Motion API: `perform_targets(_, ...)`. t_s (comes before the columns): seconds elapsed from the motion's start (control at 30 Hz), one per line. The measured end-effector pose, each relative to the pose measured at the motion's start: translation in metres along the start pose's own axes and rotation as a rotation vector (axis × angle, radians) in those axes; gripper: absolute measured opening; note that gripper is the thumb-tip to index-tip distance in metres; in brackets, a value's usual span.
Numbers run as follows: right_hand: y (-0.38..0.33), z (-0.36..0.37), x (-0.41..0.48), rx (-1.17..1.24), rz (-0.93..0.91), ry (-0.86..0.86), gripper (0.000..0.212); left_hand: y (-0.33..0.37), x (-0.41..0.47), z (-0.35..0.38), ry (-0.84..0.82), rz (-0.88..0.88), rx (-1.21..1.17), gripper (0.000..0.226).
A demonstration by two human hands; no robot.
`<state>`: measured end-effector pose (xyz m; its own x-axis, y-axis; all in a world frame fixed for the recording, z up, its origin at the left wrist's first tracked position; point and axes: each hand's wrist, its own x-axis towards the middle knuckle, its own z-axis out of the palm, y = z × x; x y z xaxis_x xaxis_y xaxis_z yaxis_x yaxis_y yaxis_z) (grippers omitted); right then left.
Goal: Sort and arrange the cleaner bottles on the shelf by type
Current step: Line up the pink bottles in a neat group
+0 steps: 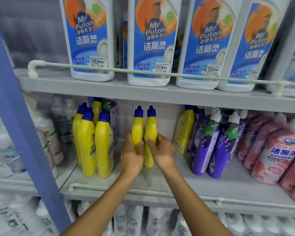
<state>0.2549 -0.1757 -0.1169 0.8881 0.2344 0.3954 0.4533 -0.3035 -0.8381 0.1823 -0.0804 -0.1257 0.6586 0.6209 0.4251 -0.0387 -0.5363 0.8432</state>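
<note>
- Spanning the whole view, the middle shelf [160, 178] carries the sorted groups, with a white rail [143, 191] along its front edge.
- Standing on the upper shelf [109, 89], big white bottles [152, 41] with blue and orange labels line up behind their own rail.
- Filling the right end of the middle shelf, pink bottles [276, 150] lean together, and purple grape-label bottles [209, 143] stand just to their left.
- Grouped at the left of the middle shelf, a cluster of yellow bottles [95, 143] with blue caps stands upright, touching one another.
- Leaning beside the purple ones, a lone yellow bottle [184, 132] sits near the back.
- Reaching in from below, the left hand [131, 155] has its grip closed around the left held yellow bottle [137, 128], thumb on its front.
- Mirroring it, the right hand [160, 150] has its grip closed around the right held yellow bottle [150, 132]; both bottles are upright, side by side and touching, in the open gap mid-shelf.
- Whether their bases rest on the shelf cannot be told for the left one; the right one reaches down to it.
</note>
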Motion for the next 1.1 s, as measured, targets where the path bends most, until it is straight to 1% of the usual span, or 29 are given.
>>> perform_targets(0.1,0.004,0.015,0.021,0.043,0.011,-0.039,0.027,-0.002,0.015,0.009,0.028,0.006,-0.016,0.047)
perform_targets(0.2,0.008,0.025,0.037,0.068,-0.024,-0.077,0.021,-0.005,0.031,0.016,0.077,-0.05,0.017,0.045)
perform_targets(0.27,0.01,0.03,0.048,0.044,-0.026,-0.093,0.024,-0.005,0.043,0.019,0.097,-0.055,-0.006,0.042)
perform_targets(0.37,0.012,0.038,0.067,0.074,0.015,-0.119,0.03,-0.007,0.059,0.019,0.105,0.016,-0.034,0.037)
perform_targets(0.57,0.013,0.047,0.084,0.121,0.039,-0.156,0.027,-0.021,0.08,0.016,0.083,0.008,-0.006,0.038)
perform_targets(0.7,0.018,0.054,0.088,0.152,0.052,-0.128,0.024,-0.029,0.088,0.016,0.075,-0.025,0.039,0.043)
perform_targets(0.77,0.02,0.055,0.089,0.144,0.035,-0.121,0.029,-0.027,0.09,0.018,0.152,0.01,0.136,0.054)
perform_targets(0.87,0.021,0.054,0.091,0.124,0.028,-0.139,0.026,-0.007,0.096,0.018,0.422,0.162,0.234,0.06)
perform_targets(0.93,0.021,0.052,0.093,0.121,0.029,-0.156,0.026,0.018,0.106,0.009,0.51,0.24,0.228,0.064)
perform_targets(0.97,0.021,0.052,0.094,0.115,0.028,-0.164,0.024,0.025,0.117,0.006,0.523,0.235,0.199,0.066)
perform_targets(1.0,0.021,0.051,0.094,0.114,0.027,-0.173,0.022,0.031,0.128,0.002,0.527,0.193,0.153,0.068)
perform_targets(1.03,0.021,0.051,0.094,0.119,0.026,-0.182,0.021,0.032,0.139,-0.001,0.531,0.125,0.093,0.069)
perform_targets(1.1,0.022,0.051,0.093,0.135,0.021,-0.191,0.027,0.029,0.153,-0.004,0.527,-0.02,0.003,0.07)
